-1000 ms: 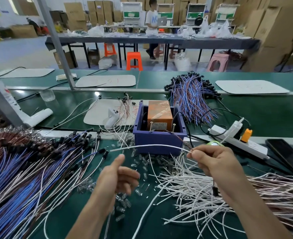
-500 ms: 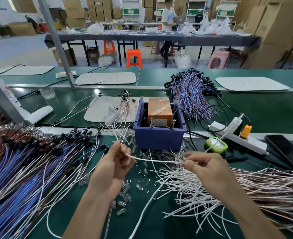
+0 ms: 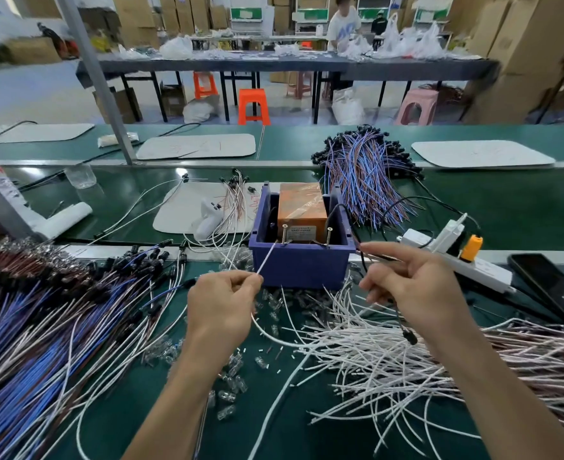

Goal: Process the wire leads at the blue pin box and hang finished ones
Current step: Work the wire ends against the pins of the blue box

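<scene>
- Step in hand, as I judge it: bringing one lead's end to the pins; the left hand (image 3: 222, 305), at the centre of the frame, pinches a white wire lead (image 3: 266, 260) between thumb and forefinger; its tip angles up towards the left pin (image 3: 284, 231) at the front rim of the blue pin box (image 3: 302, 267); whether tip and pin touch is too fine to tell
- The lead's tail curves down from the hand into the pile of white leads (image 3: 373, 360) at lower right
- The right hand (image 3: 416, 287), just right of the box, has its fingers curled, thumb and forefinger close together by a thin dark strand; whether it grips that strand, I cannot tell
- The next move likely calls for a steady tip at the pin, then carrying the lead off to hang; I can make out no hanging place here
- Writing: the orange block (image 3: 302, 200) inside the box bears a pale label (image 3: 304, 231), its print too small to read; faint red marks on the white mat (image 3: 187, 207) left of the box are illegible; no brand is readable
</scene>
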The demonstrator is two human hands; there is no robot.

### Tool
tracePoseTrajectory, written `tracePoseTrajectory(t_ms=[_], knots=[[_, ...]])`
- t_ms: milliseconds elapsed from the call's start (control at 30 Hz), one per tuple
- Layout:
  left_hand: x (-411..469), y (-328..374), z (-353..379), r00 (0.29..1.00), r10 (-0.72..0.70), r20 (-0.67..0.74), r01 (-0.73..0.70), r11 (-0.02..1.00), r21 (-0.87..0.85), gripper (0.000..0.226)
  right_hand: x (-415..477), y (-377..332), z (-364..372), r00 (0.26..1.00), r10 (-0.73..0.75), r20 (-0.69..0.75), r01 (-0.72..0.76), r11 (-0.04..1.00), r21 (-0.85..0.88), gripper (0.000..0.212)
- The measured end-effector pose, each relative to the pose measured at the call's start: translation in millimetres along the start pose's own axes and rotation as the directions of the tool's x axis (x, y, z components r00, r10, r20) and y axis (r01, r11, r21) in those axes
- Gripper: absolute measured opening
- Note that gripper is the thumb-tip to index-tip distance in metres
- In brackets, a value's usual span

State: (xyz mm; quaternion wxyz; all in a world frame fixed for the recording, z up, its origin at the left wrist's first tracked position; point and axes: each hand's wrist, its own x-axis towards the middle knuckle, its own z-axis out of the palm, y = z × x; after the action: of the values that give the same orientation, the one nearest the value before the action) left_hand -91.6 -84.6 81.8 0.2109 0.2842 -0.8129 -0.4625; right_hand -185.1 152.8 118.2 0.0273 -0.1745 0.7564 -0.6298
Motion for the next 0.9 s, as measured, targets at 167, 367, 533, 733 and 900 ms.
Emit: tracePoseTrajectory(t_ms=[167, 367, 533, 733, 900], knots=[[7.2, 16.7, -4.3, 0.986, 0.167, -0.028, -0.149, 0.934, 0.324, 0.02, 14.5, -6.2, -9.6, 0.972, -0.144, -0.183, 0.137, 0.989, -0.05, 0.011], [21.6, 28.2, -5.9, 0.966, 0.258, -0.033, -0.225, 0.891, 0.394, 0.016, 23.8, -6.8, -16.0, 0.981, -0.164, -0.107, 0.155, 0.984, -0.089, 0.019], [28.4, 27.6, -7.6, 0.967, 0.246, -0.071, -0.2, 0.898, 0.391, 0.019, 32.8, -9.7, -27.4, 0.994, -0.104, -0.036, 0.097, 0.984, -0.151, 0.021], [30.5, 26.4, -9.9, 0.967, 0.237, -0.098, -0.188, 0.914, 0.36, 0.013, 36.9, -12.4, -32.1, 0.991, -0.094, -0.093, 0.077, 0.982, -0.17, 0.013], [31.2, 25.5, -9.3, 0.966, 0.238, -0.103, -0.186, 0.913, 0.362, 0.014, 37.2, -17.1, -31.6, 0.994, -0.075, -0.076, 0.06, 0.981, -0.185, 0.013]])
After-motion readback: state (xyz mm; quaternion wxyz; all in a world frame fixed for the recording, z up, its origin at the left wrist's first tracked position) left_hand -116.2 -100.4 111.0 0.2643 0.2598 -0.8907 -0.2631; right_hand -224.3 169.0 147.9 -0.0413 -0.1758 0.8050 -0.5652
